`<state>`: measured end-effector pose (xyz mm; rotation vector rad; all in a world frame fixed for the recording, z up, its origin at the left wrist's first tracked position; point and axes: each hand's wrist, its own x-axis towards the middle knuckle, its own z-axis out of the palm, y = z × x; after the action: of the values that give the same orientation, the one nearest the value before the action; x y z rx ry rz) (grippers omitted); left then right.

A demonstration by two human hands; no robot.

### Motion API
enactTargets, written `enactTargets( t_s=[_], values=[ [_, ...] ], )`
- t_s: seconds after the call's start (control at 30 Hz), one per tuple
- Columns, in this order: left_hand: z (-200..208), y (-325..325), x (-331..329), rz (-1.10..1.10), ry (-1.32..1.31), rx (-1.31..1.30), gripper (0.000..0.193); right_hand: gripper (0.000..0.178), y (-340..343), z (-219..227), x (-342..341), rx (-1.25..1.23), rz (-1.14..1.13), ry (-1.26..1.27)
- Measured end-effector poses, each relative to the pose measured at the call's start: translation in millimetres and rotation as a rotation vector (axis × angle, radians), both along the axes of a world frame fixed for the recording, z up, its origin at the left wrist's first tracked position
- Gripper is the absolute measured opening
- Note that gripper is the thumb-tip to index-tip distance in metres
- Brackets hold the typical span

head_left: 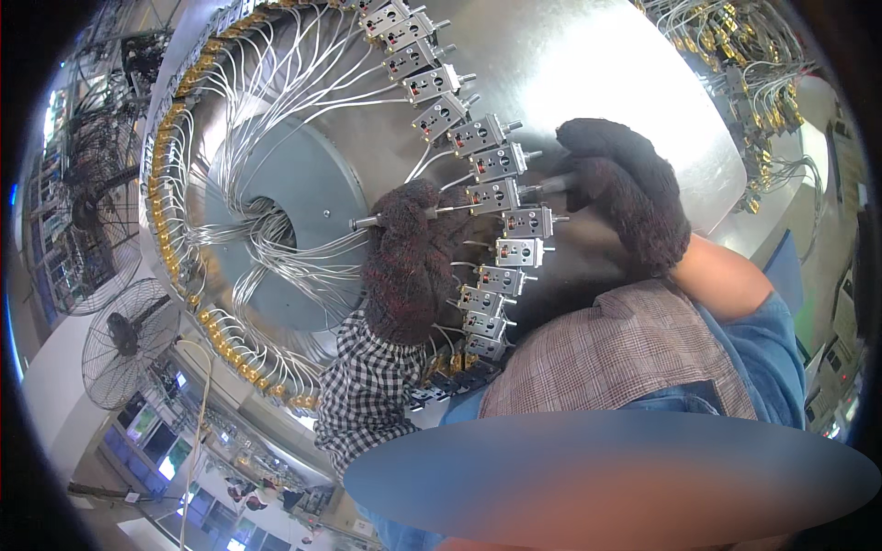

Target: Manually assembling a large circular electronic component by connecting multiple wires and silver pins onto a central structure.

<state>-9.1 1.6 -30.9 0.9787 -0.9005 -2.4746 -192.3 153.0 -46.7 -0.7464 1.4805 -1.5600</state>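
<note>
The left hand (404,262), in a dark knit glove, is clenched on a thin metal rod (367,221) at the ring of small grey switch blocks (496,195) – each boxy, with dark holes and a stubby pin. The right hand (629,188), gloved too, grips another grey rod (551,185) just beside that block. White wires (303,243) fan to the round steel table (588,64).

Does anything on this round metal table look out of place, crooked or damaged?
Nothing stands out. The small metal switch blocks sit in an even curved row on the round metal table, and their white wires fan out neatly. The left hand and right hand, both in dark gloves, rest at the row.
</note>
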Motion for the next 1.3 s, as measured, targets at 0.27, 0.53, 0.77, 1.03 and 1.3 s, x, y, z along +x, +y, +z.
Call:
enactTargets(
  t_s=[0.27,0.53,0.77,1.03,1.3],
  values=[
    [-2,3,-2,0.079,-0.026,0.021,0.025,0.034,2,-13,-1,-0.019,0.072,0.59],
    [-8,1,0,0.025,-0.021,-0.079,0.025,0.034,7,-14,0,-0.007,0.031,0.19],
    [4,3,-4,-0.102,-0.103,-0.32,0.026,0.037,6,-15,1,-0.037,0.052,0.236],
    [7,1,-6,-0.102,0.066,0.002,0.024,0.04,9,-25,-3,0.118,0.03,-0.196],
    [1,1,-8,0.01,-0.066,0.02,0.027,0.034,1,-12,-3,-0.197,0.101,-0.003]
  ],
)
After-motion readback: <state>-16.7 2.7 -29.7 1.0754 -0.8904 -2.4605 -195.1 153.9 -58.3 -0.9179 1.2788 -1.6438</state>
